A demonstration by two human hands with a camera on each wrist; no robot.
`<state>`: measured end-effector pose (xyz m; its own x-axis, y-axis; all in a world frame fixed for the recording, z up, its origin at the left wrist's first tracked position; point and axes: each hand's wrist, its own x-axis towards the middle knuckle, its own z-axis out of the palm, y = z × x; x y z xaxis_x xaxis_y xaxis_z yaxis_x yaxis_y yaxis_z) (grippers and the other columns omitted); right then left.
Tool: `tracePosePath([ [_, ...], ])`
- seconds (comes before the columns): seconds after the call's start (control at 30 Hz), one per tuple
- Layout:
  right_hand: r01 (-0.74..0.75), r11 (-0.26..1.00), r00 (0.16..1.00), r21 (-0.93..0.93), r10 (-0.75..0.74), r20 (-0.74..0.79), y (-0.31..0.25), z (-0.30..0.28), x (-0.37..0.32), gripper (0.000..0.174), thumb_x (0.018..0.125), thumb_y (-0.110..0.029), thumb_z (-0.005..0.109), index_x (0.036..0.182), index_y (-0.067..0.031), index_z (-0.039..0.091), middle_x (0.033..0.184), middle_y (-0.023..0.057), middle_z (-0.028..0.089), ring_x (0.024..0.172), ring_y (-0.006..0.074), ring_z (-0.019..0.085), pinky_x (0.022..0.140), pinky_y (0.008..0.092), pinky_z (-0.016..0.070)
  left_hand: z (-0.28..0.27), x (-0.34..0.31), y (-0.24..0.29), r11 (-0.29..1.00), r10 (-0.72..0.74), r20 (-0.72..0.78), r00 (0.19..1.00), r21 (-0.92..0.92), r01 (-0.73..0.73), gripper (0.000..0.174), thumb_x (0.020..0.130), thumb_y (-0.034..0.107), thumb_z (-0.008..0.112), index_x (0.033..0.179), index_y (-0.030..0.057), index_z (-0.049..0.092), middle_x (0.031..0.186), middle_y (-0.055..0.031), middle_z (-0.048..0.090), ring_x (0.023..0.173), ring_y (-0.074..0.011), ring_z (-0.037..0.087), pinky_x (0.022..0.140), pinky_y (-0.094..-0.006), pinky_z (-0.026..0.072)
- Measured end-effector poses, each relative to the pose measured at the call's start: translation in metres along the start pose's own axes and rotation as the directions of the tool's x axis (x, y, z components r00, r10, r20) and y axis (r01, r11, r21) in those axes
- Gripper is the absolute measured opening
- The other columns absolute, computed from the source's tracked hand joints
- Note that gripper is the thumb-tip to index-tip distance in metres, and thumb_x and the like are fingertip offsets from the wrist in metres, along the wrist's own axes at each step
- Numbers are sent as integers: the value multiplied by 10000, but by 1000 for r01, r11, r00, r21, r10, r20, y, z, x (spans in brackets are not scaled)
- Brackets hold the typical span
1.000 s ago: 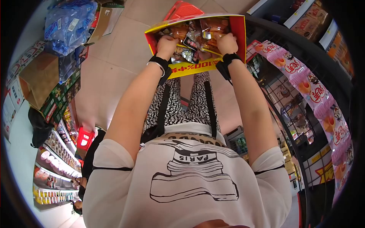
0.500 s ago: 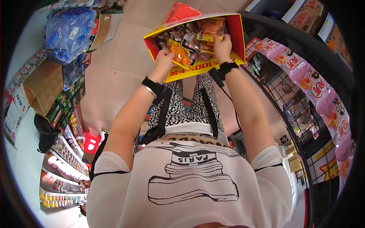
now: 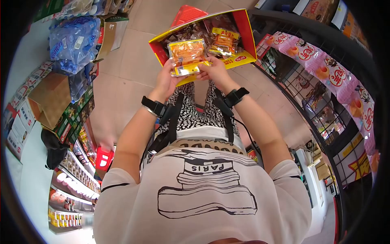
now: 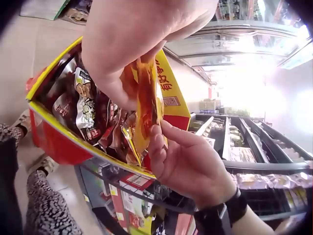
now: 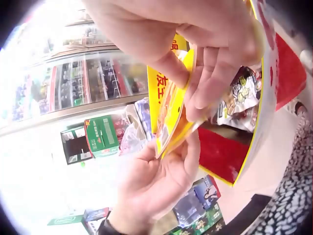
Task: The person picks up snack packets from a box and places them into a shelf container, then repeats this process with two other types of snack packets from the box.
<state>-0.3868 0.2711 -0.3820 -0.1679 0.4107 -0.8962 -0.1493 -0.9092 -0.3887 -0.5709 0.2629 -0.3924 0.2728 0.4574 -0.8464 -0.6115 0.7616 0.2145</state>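
Note:
A clear snack packet with orange contents and yellow ends (image 3: 187, 53) is held over a yellow and red display box (image 3: 246, 30). My left hand (image 3: 165, 81) pinches its left lower edge. My right hand (image 3: 216, 72) pinches the packet's lower right corner, the fingers close to the yellow strip. In the left wrist view the packet (image 4: 146, 105) stands edge-on between both hands; the right wrist view shows the packet (image 5: 177, 105) likewise. Another orange packet (image 3: 224, 41) lies in the box at the right, and dark and silver packets (image 4: 85, 105) lie deeper inside.
Behind the box is a red plastic object (image 3: 189, 15). Pink hanging packets (image 3: 325, 73) line a black rack at the right. Wrapped blue bottles (image 3: 75, 38) and an open cardboard box (image 3: 50, 99) stand at the left.
Both hands have drawn back from inside the box toward the body. The left packet has come up over the front rim, and my right hand has left the right packet and moved left to it.

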Motion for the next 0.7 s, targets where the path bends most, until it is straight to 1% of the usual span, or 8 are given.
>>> tracePosePath([
  [0.23,7,998,1000,-60,-8,-21,8,13,-1,263,823,-138,580,1004,-15,434,732,104,616,562,149,607,498,235,487,0,-2,2,999,36,16,999,14,-36,474,922,408,294,1213,49,401,1178,-142,500,1044,-254,533,877,-381,449],
  [0.33,13,998,998,-56,-17,-62,9,17,-2,214,805,-104,574,945,-6,445,713,122,618,499,143,592,427,212,453,3,-3,3,998,13,56,998,60,-16,389,910,344,420,1166,52,420,1113,-96,537,980,-216,561,820,-360,473],
  [0.4,28,946,999,-324,-39,-27,11,16,-2,253,800,-146,586,948,17,461,701,119,612,541,174,605,466,252,466,9,-9,1,899,201,24,979,392,-194,379,851,212,569,1153,37,423,1087,-85,540,958,-185,562,793,-326,487],
  [0.47,128,877,989,-463,-145,-2,19,1,13,283,796,-165,591,959,29,466,689,118,604,576,208,608,515,285,476,4,-9,3,915,205,5,979,353,-193,396,821,150,603,1151,32,421,1077,-83,540,952,-177,560,787,-316,490],
  [0.5,224,778,968,-586,-247,43,16,-4,16,313,792,-184,596,971,41,471,678,118,596,612,243,611,564,317,486,2,-10,5,928,212,-15,977,316,-196,424,791,87,636,1150,28,418,1067,-80,540,945,-169,559,780,-305,493],
  [0.57,275,667,882,-692,-462,-95,-1,-19,17,383,762,-211,614,1007,49,473,800,169,591,760,319,591,691,376,472,0,-16,9,908,246,-52,968,363,-211,414,796,134,636,1149,61,433,1059,-63,545,942,-154,557,781,-300,484],
  [0.63,332,456,582,-826,-788,-202,3,-50,45,403,730,-198,622,1024,34,474,975,227,554,877,354,558,745,411,455,-6,-20,12,885,283,-91,955,410,-223,404,801,181,637,1148,93,448,1052,-46,551,939,-139,556,782,-294,475],
  [0.7,134,659,667,-740,-612,-425,-8,-78,68,457,700,-202,633,1042,45,457,1076,261,500,979,368,519,808,417,434,-13,-21,15,836,362,-102,927,475,-274,371,805,109,622,1120,18,448,1058,-81,543,931,-162,556,775,-291,485],
])
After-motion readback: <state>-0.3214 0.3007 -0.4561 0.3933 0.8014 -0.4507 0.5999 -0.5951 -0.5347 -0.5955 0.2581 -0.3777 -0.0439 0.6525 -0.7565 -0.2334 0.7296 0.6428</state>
